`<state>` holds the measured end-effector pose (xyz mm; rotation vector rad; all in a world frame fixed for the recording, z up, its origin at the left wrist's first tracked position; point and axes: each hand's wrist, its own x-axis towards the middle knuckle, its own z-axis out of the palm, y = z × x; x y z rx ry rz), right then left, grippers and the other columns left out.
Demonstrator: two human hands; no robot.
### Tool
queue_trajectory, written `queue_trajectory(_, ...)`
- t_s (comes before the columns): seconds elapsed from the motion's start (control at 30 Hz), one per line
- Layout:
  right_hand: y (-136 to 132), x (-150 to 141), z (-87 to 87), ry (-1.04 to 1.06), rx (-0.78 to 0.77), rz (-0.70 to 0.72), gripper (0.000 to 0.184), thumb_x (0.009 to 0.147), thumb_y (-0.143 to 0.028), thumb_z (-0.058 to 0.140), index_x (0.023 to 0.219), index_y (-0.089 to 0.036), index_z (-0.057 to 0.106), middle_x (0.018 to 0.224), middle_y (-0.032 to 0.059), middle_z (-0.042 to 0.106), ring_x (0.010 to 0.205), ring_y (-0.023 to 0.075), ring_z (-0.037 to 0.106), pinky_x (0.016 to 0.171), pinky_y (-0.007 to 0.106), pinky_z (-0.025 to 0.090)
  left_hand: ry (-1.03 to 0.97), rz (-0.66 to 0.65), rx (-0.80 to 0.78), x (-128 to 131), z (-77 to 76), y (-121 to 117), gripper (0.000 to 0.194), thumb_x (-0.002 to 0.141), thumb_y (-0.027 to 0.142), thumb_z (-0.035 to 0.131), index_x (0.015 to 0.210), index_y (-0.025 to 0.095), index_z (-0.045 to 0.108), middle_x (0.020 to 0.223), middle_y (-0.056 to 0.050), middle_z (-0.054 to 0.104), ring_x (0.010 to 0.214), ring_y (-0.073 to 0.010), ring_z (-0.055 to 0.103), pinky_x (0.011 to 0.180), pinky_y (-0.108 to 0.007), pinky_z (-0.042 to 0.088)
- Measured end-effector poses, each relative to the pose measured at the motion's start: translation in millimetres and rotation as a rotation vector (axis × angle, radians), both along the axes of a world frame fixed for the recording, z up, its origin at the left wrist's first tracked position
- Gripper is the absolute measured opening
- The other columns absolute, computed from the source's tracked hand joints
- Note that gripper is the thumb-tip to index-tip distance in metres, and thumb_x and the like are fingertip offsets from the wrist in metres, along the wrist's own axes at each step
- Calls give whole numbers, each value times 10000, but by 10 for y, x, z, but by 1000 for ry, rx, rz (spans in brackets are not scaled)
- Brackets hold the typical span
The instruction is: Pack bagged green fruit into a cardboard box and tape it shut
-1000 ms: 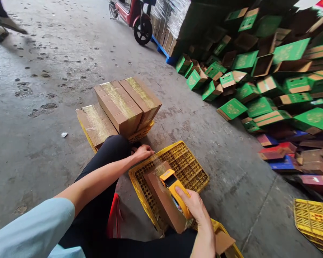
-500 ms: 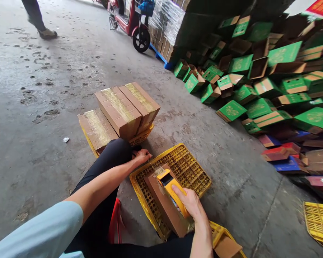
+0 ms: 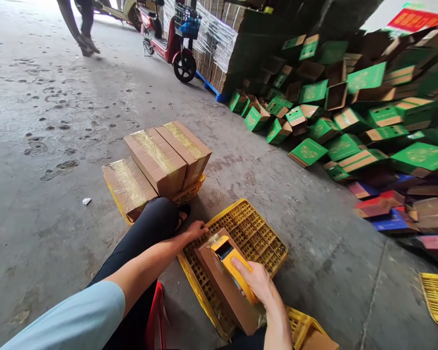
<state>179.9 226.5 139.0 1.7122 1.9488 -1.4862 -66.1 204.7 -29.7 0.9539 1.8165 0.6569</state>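
Note:
My right hand (image 3: 258,281) is wrapped around a yellow tape dispenser (image 3: 235,265), which rests tilted on the top of a narrow brown carton (image 3: 216,282). Clear tape shows at the carton's far end, just ahead of the dispenser. This carton lies on an upturned yellow plastic crate (image 3: 264,238). By the crate's far left rim is my left hand (image 3: 197,230), with its fingers extended towards the carton's end; I cannot tell whether they touch it. The fingertips are small and partly hidden.
Taped cartons (image 3: 156,155) sit on another yellow crate (image 3: 117,206) beyond my left knee. A red stool (image 3: 156,311) is under me. Green boxes (image 3: 308,151) are heaped at the right. A red scooter (image 3: 168,46) stands near wrapped pallet goods (image 3: 215,43), and a person's legs (image 3: 82,26) show far left.
My left hand has moved down and closer to the crate rim and the carton's end. My right hand keeps the dispenser on the carton. The walking person has shifted right, and the view has tilted slightly.

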Motion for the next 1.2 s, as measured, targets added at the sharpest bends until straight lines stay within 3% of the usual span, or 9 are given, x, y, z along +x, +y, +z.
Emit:
queue_trajectory(0.27,52,0,-43,-24,-51,13,377,877,-560,639,715,-223,585,528,18,663,474,179,671,462,249,528,-57,-91,15,93,-139,-16,198,913,248,621,987,113,746,927,-60,750,890,-213,689,800,-288,523)
queue_trajectory(0.4,35,-12,-20,-5,-51,-9,390,863,-571,656,690,-235,562,525,9,651,485,191,685,459,255,530,-68,-81,39,110,-157,-75,242,934,272,599,1078,129,733,1043,-79,762,1020,-247,689,918,-338,531)
queue_trajectory(0.53,37,-8,-26,-21,-31,-8,451,843,-638,674,665,-242,549,519,16,651,487,199,690,451,247,515,-68,-23,59,102,-138,-140,429,861,216,665,1285,149,667,1283,-116,718,1223,-286,639,1045,-376,496)
queue_trajectory(0.67,36,-1,-30,-2,-32,-6,494,841,-700,655,686,-238,575,532,26,663,493,200,690,457,244,514,-87,63,69,122,-90,-133,382,891,184,598,1258,160,703,1301,-125,718,1306,-303,604,1123,-402,451)
queue_trajectory(0.83,49,11,-40,-7,-35,-18,466,856,-669,657,720,-227,605,551,40,685,503,198,697,464,241,522,-212,77,181,248,66,-209,492,1045,290,345,1430,154,619,1382,-85,699,1330,-259,610,1156,-400,451)
queue_trajectory(1.03,113,58,-126,3,-81,-24,441,874,-635,651,727,-220,623,557,53,699,491,193,690,450,244,525,-593,44,255,329,180,-472,619,1019,591,437,1487,216,589,1588,-32,513,1514,-291,427,1278,-444,308)
queue_trajectory(1.2,103,64,-113,27,-110,-49,482,812,-692,677,730,-225,588,547,28,676,484,182,660,454,256,528,-690,96,100,317,145,-462,676,985,688,443,1406,205,659,1464,-37,646,1481,-317,472,1264,-479,330)
